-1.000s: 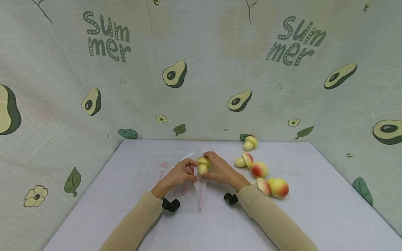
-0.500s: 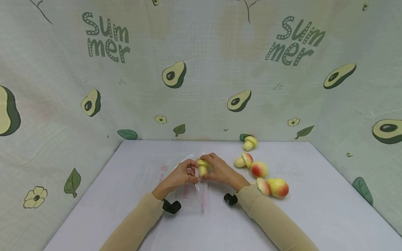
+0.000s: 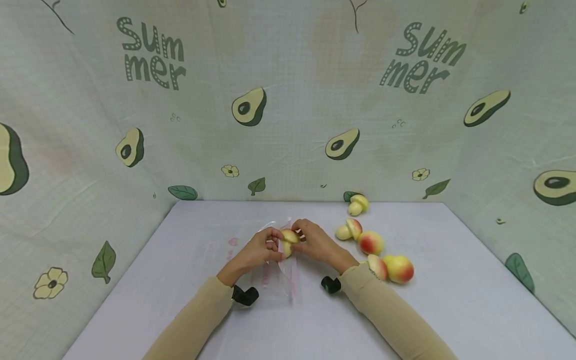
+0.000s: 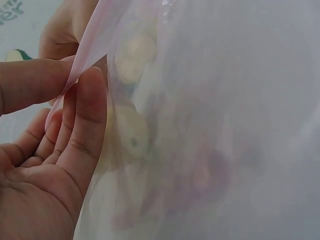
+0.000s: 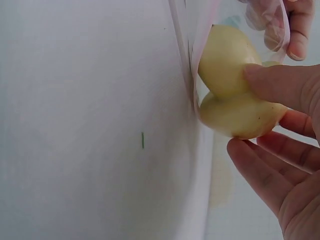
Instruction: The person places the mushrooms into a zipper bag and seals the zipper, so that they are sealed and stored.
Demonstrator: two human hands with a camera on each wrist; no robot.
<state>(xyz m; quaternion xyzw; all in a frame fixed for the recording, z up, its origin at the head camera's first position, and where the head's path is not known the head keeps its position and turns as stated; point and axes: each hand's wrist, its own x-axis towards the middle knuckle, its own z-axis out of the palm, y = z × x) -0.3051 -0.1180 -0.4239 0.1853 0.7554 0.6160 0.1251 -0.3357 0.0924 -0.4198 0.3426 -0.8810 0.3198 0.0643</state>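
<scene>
My left hand point(image 3: 258, 250) pinches the pink edge point(image 4: 86, 47) of a clear plastic zip bag point(image 3: 272, 290) between thumb and fingers. The bag lies across the table with its mouth facing right. At that mouth, my right hand point(image 3: 316, 243) holds a yellow toy mushroom point(image 5: 225, 62), thumb on one side and fingers on the other. In the right wrist view the mushroom's front part sits within the bag's opening. Through the hazy film in the left wrist view, a pale rounded shape point(image 4: 131, 132) shows.
To the right lie several yellow and red pieces: a mushroom shape point(image 3: 359, 205) by the back edge, another mushroom shape point(image 3: 349, 230), a round red-blushed piece point(image 3: 371, 243), and two more pieces point(image 3: 400, 270) near the right sleeve. A patterned cloth point(image 3: 288, 150) hangs behind the table.
The mushroom has tilted and shifted slightly left, further into the bag's mouth. The right fingers have moved back along it. The left hand keeps its pinch on the bag's edge.
</scene>
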